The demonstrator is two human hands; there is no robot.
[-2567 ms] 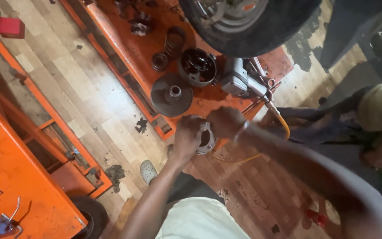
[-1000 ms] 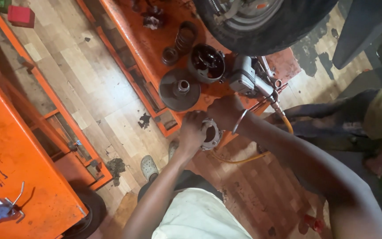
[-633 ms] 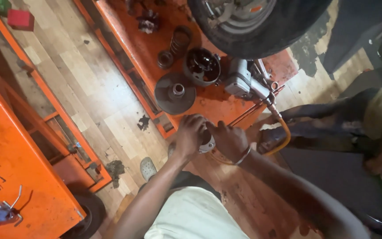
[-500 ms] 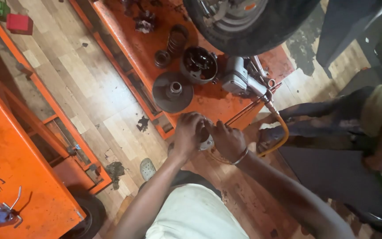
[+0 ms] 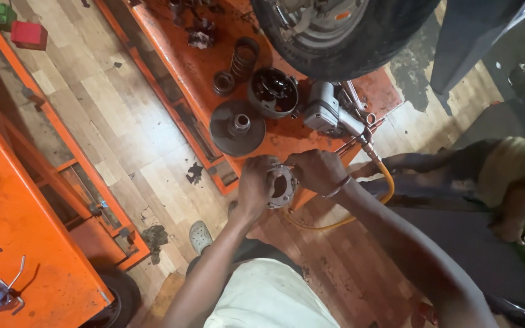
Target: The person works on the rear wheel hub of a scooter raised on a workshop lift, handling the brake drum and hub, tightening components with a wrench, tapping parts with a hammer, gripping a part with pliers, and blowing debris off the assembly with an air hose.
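1. We clamp the ring (image 5: 279, 186) between both hands, left hand (image 5: 255, 182) and right hand (image 5: 315, 170), steadying it from either side.
2. It sits just below the tray (image 5: 202, 58), whose edge keeps the pulley (image 5: 237, 127) within reach.

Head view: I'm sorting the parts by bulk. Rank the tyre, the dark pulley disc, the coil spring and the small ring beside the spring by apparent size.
1. tyre
2. dark pulley disc
3. coil spring
4. small ring
All lie at a similar distance from the camera, so the order looks dependable.
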